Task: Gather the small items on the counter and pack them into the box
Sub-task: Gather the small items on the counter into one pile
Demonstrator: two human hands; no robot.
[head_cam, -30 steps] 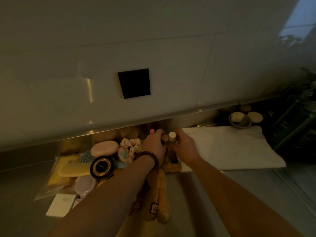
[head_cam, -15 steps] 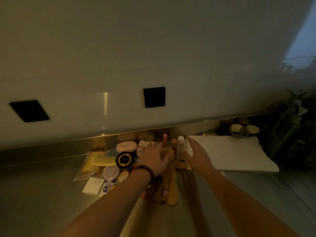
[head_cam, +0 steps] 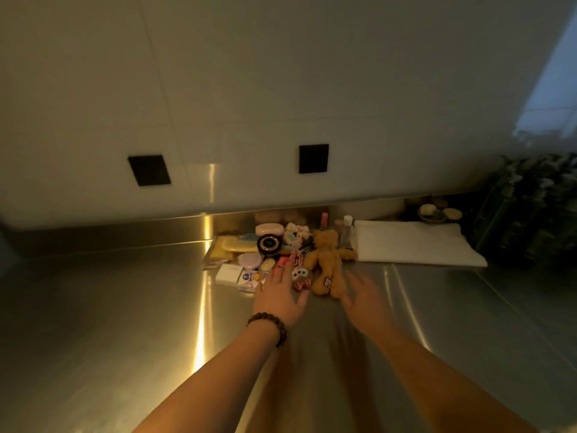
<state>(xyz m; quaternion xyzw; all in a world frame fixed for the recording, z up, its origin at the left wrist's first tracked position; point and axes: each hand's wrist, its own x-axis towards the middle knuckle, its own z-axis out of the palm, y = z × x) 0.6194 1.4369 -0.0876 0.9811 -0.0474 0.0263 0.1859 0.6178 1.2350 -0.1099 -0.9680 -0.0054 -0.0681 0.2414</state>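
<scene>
Beside the teddy bear [head_cam: 326,260], both hands hover empty, left hand [head_cam: 278,300] and right hand [head_cam: 363,300] fingers spread; it looks soft and light, best grasped around the torso.

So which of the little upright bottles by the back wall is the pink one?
The leftmost one, the pink bottle, standing apart; the clear bottle with a white cap stands beside the white towel.

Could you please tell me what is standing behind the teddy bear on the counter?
Behind the teddy bear, near the back wall, stand a pink tube and a small clear bottle with a white cap. The bear covers their bases, so anything lower behind it is hidden.
</scene>
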